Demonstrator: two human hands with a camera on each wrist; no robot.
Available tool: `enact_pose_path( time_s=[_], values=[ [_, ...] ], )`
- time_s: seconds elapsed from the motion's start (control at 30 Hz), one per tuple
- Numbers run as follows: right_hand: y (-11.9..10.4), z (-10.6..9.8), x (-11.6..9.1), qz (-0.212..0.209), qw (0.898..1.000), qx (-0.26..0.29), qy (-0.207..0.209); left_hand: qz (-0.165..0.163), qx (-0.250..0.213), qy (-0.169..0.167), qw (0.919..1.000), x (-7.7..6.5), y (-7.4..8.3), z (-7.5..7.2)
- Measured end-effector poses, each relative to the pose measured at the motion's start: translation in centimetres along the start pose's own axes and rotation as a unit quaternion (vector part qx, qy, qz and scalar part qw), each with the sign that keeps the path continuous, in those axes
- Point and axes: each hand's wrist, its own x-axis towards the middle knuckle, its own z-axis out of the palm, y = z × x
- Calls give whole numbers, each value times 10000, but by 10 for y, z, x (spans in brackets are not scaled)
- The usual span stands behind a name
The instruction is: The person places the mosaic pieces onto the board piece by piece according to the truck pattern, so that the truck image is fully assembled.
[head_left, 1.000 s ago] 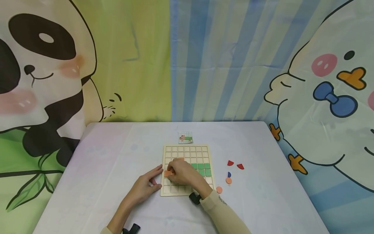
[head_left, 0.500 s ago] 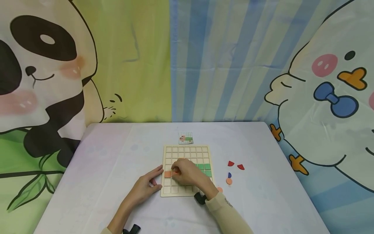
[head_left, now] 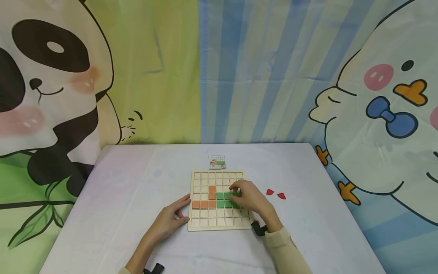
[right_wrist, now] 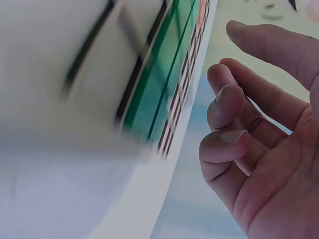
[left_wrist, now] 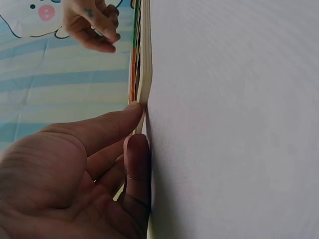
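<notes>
A wooden grid board (head_left: 207,222) lies flat on the table. Orange square tiles (head_left: 204,204) form an L shape in its left half, and green square tiles (head_left: 220,200) sit to the right of them. My left hand (head_left: 167,220) rests at the board's left edge, thumb and fingertips touching it. Over the green tiles hovers my right hand (head_left: 253,196); its fingers are loosely bent, and in the right wrist view nothing shows between them. The hand and forearm hide part of the green tiles and the round orange and blue pieces seen before.
Two red wedge-shaped pieces (head_left: 270,191) lie to the right of the right hand. Behind the board is a small pattern card (head_left: 217,162) with a grid picture. A white cloth (head_left: 116,190) covers the table, and a printed curtain hangs beyond its back edge.
My right hand has lifted off the orange tiles and moved right, over the green ones, uncovering the orange L. My left hand has stayed at the board's edge.
</notes>
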Motion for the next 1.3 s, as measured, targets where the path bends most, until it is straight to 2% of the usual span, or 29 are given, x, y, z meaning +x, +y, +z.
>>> enact_pose_path(
  time_s=[0.2, 0.47, 0.73, 0.87, 1.3],
  values=[
    [25, -16, -12, 576, 9980, 21, 263, -11, -54, -26, 10000, -1, -1, 0],
    [55, -33, -29, 1016, 9931, 39, 585, 13, -33, -32, 10000, -2, -1, 0],
    [81, -46, -42, 1476, 9858, -321, 730, 22, -4, -28, 10000, -1, 0, 0],
    [90, -49, -47, 1734, 9813, -375, 743, 11, 31, -9, 10000, 0, 0, 1],
    [99, -46, -50, 1959, 9774, -502, 616, -45, 33, 6, 10000, 1, 0, 1]
  ],
)
